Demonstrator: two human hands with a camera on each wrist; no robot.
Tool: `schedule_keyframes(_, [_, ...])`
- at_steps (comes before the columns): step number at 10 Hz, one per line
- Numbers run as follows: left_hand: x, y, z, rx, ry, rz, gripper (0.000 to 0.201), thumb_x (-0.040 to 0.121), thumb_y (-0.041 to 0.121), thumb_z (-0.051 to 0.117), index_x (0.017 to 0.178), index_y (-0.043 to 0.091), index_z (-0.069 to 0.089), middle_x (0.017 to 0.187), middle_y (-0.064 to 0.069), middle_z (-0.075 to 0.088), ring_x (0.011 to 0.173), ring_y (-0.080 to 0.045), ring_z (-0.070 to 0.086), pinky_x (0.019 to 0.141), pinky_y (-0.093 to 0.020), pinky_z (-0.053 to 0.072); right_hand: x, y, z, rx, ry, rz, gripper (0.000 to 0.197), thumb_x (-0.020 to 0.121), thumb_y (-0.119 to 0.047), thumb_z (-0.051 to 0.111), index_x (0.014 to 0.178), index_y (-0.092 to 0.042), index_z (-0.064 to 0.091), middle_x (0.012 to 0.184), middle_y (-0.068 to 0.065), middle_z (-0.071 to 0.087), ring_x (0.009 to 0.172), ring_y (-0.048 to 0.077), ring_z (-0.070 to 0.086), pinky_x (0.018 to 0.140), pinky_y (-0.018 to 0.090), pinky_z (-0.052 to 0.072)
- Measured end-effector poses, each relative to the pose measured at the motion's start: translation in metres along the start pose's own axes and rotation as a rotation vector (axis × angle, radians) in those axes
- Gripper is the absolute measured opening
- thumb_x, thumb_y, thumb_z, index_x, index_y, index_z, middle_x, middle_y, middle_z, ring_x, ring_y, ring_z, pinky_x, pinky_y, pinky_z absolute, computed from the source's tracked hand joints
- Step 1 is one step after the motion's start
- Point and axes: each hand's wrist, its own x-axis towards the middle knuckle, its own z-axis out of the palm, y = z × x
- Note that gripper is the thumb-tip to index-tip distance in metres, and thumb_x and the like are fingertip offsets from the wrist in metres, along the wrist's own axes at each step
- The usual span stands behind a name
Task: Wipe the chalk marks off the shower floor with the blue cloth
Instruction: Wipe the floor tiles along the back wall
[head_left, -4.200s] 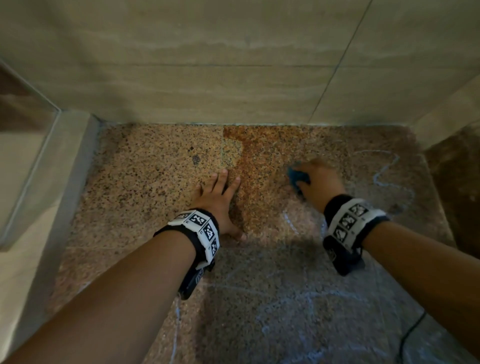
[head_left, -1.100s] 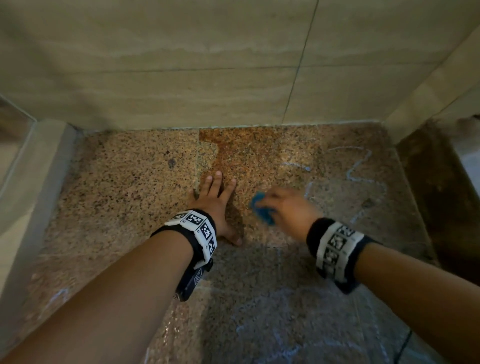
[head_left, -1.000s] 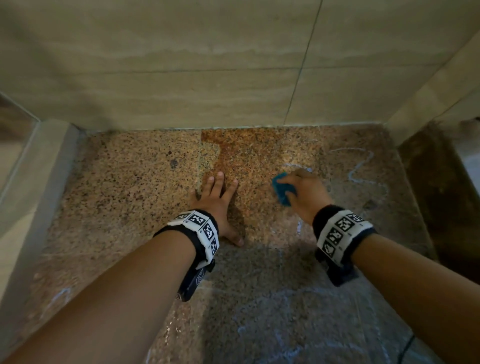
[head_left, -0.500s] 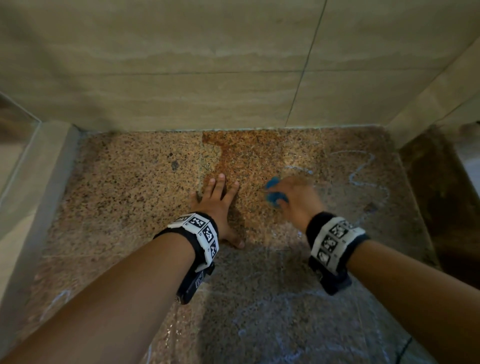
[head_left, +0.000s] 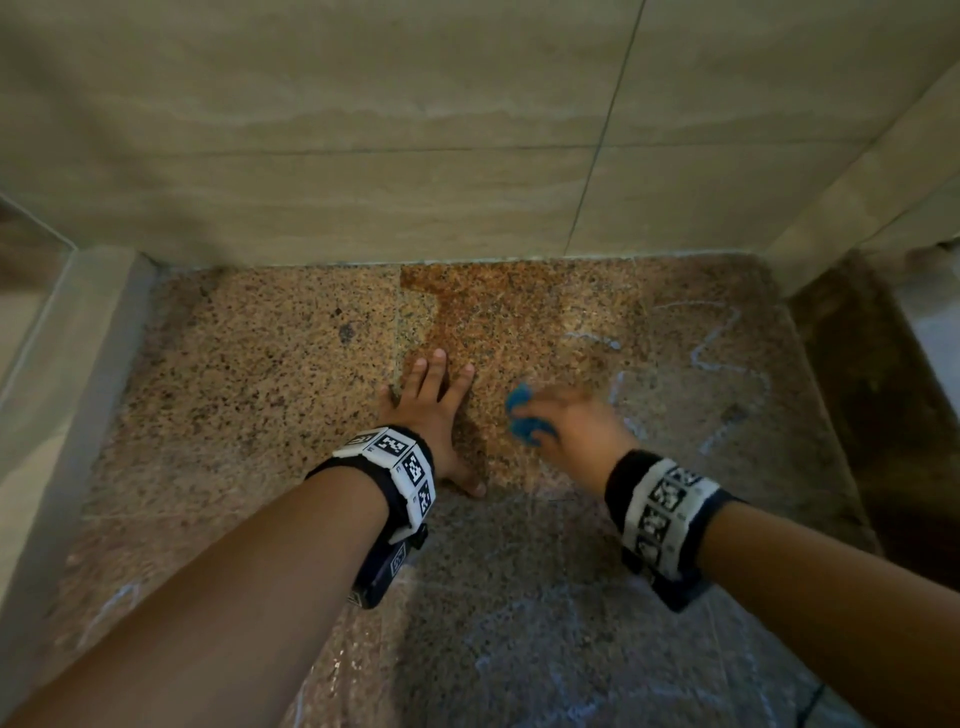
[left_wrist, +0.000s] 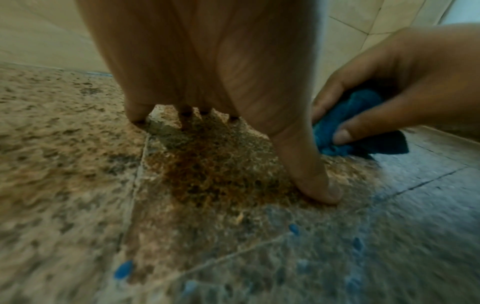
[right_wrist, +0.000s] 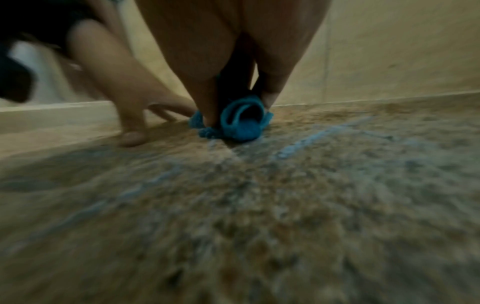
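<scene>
Blue cloth (head_left: 523, 415) bunched in right hand (head_left: 574, 428) on speckled shower floor (head_left: 249, 395), left hand (head_left: 434, 410) flat, fingers spread

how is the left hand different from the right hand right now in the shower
The left hand lies flat with fingers spread on the shower floor and holds nothing; the right hand curls its fingers round the bunched blue cloth. The left looks sharp in the head view; the right is blurred. Both are down at the floor near the rust-coloured patch, and both wrists wear marker bands.
</scene>
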Motion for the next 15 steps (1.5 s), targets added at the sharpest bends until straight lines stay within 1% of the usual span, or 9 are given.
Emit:
schedule_keyframes(3, [0.000, 0.000, -0.001, -0.008, 0.012, 0.003, 0.141, 0.058, 0.068, 0.078, 0.147, 0.035, -0.026, 0.153, 0.002, -0.038, 0.144, -0.024, -0.027, 0.116, -0.058, -0.002, 0.003, 0.015, -0.022, 0.013, 0.165, 0.084, 0.034, 0.091, 0.001, 0.051, 0.125, -0.004, 0.056, 0.132, 0.012, 0.053, 0.122, 0.022, 0.050, 0.084, 0.025, 0.042])
schedule_keyframes(4, [0.000, 0.001, 0.001, -0.003, 0.015, -0.008, 0.138, 0.061, 0.066, 0.078, 0.147, 0.035, -0.025, 0.153, 0.002, -0.038, 0.144, -0.024, -0.026, 0.117, -0.058, -0.002, -0.016, -0.010, 0.005, -0.080, -0.062, -0.112, 0.038, 0.086, -0.006, 0.055, 0.123, -0.015, 0.061, 0.128, 0.009, 0.057, 0.118, 0.029, 0.050, 0.099, 0.034, 0.039])
schedule_keyframes(5, [0.000, 0.000, 0.000, 0.005, 0.009, -0.005, 0.139, 0.060, 0.067, 0.078, 0.147, 0.035, -0.026, 0.153, 0.001, -0.038, 0.145, -0.025, -0.025, 0.117, -0.058, 0.000, -0.009, -0.001, -0.001, -0.041, -0.059, -0.183, 0.031, 0.083, -0.002, 0.059, 0.112, -0.010, 0.066, 0.117, 0.011, 0.062, 0.107, 0.029, 0.057, 0.093, 0.033, 0.042])
schedule_keyframes(6, [0.001, -0.001, -0.001, 0.002, 0.010, 0.002, 0.141, 0.058, 0.069, 0.078, 0.147, 0.036, -0.026, 0.153, 0.001, -0.038, 0.145, -0.025, -0.025, 0.117, -0.059, 0.000, 0.008, 0.028, -0.020, 0.130, 0.143, 0.153, 0.022, 0.089, -0.001, 0.055, 0.107, -0.007, 0.066, 0.111, 0.010, 0.060, 0.098, 0.024, 0.059, 0.081, 0.026, 0.042])
schedule_keyframes(9, [-0.001, 0.001, -0.002, 0.012, -0.003, -0.006, 0.140, 0.060, 0.068, 0.077, 0.147, 0.034, -0.026, 0.153, 0.000, -0.038, 0.145, -0.025, -0.026, 0.117, -0.058, -0.001, -0.019, 0.005, 0.002, 0.029, -0.042, -0.293, 0.035, 0.072, 0.000, 0.065, 0.103, -0.013, 0.071, 0.106, 0.011, 0.068, 0.093, 0.030, 0.066, 0.086, 0.039, 0.052])
schedule_keyframes(10, [-0.002, 0.001, -0.004, 0.016, -0.006, -0.006, 0.140, 0.059, 0.069, 0.077, 0.147, 0.035, -0.026, 0.153, 0.000, -0.038, 0.144, -0.025, -0.026, 0.117, -0.058, -0.001, -0.003, 0.024, -0.014, 0.156, 0.109, 0.123, 0.034, 0.086, 0.000, 0.057, 0.119, -0.010, 0.063, 0.124, 0.013, 0.057, 0.111, 0.030, 0.056, 0.094, 0.028, 0.041])
schedule_keyframes(12, [0.000, 0.001, -0.002, 0.014, 0.002, -0.010, 0.140, 0.059, 0.069, 0.077, 0.147, 0.034, -0.026, 0.153, 0.000, -0.038, 0.144, -0.026, -0.026, 0.117, -0.058, -0.001, -0.036, -0.008, 0.002, -0.036, -0.224, -0.153, 0.038, 0.091, -0.012, 0.051, 0.127, -0.019, 0.056, 0.131, 0.010, 0.048, 0.116, 0.031, 0.048, 0.098, 0.038, 0.041])
schedule_keyframes(14, [-0.002, 0.001, -0.004, 0.000, -0.012, -0.007, 0.142, 0.058, 0.069, 0.078, 0.147, 0.035, -0.027, 0.152, 0.001, -0.039, 0.144, -0.025, -0.027, 0.116, -0.058, -0.002, -0.016, 0.024, -0.022, 0.143, 0.104, 0.227, 0.034, 0.089, -0.011, 0.057, 0.122, -0.017, 0.062, 0.122, 0.008, 0.056, 0.112, 0.026, 0.052, 0.087, 0.024, 0.036])
schedule_keyframes(15, [0.000, 0.001, -0.003, 0.010, -0.004, -0.011, 0.142, 0.058, 0.069, 0.077, 0.147, 0.035, -0.027, 0.152, 0.000, -0.039, 0.144, -0.026, -0.026, 0.116, -0.059, -0.001, -0.025, 0.001, -0.014, -0.005, -0.107, 0.077, 0.043, 0.090, -0.013, 0.052, 0.132, -0.023, 0.050, 0.130, 0.005, 0.048, 0.118, 0.025, 0.047, 0.094, 0.024, 0.035])
